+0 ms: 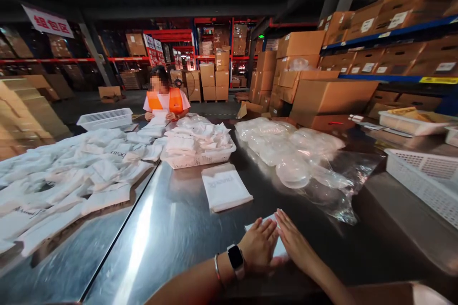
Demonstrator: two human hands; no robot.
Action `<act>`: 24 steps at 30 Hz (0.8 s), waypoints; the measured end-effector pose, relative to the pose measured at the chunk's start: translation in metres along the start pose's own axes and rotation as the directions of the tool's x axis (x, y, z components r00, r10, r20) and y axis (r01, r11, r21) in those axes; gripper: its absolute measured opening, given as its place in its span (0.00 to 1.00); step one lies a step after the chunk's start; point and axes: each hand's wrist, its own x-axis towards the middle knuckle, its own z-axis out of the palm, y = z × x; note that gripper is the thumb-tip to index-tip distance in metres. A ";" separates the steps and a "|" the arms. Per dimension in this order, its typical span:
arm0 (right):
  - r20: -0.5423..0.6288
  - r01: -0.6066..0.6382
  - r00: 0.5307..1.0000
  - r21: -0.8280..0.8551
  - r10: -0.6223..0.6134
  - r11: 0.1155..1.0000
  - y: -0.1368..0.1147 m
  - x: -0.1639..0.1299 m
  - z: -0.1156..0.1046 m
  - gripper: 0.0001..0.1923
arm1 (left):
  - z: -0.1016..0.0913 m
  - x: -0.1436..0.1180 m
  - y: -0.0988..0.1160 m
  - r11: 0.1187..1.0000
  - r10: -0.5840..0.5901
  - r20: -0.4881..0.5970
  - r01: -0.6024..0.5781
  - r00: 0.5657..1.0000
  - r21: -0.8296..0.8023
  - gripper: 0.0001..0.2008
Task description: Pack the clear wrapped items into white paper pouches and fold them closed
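My left hand [260, 244] lies flat, fingers stretched out, on a white folded packet [279, 249] at the near edge of the metal table. Beside it, my right hand [294, 237] presses on the same packet, its fingers straight and close together. Both hands cover most of the packet, so I cannot make out whether it is cloth or a bag. Just beyond them lies a flat white packet [226, 188] with faint print on top. A white basket [200, 159] heaped with similar white packets [200, 136] stands behind that one.
White packets [71, 171] are spread over the left of the steel table [157, 248]. Clear inflated plastic packing [286, 147] lies to the right, near a white crate [422, 176]. Across the table a person in an orange vest [175, 100] holds a white packet. Cartons [329, 97] stand behind.
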 end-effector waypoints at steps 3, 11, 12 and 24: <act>0.011 -0.162 0.987 0.166 0.162 0.973 0.010 0.009 -0.009 0.29 | 0.007 -0.006 0.002 1.000 -0.003 -0.028 0.003 1.000 -0.005 0.40; 0.692 -0.626 0.718 0.598 0.073 0.501 -0.050 0.059 -0.087 0.24 | -0.014 -0.002 -0.058 0.909 -0.408 -0.214 0.417 0.887 -0.005 0.36; 0.682 -0.639 0.725 0.614 0.096 0.463 -0.062 0.074 -0.095 0.21 | -0.023 -0.002 -0.073 0.848 -0.516 -0.241 0.529 0.822 -0.012 0.33; 0.408 -0.332 0.912 0.797 -0.044 0.504 -0.147 0.350 -0.133 0.08 | -0.057 -0.018 -0.131 0.813 -0.574 -0.066 0.577 0.816 0.078 0.11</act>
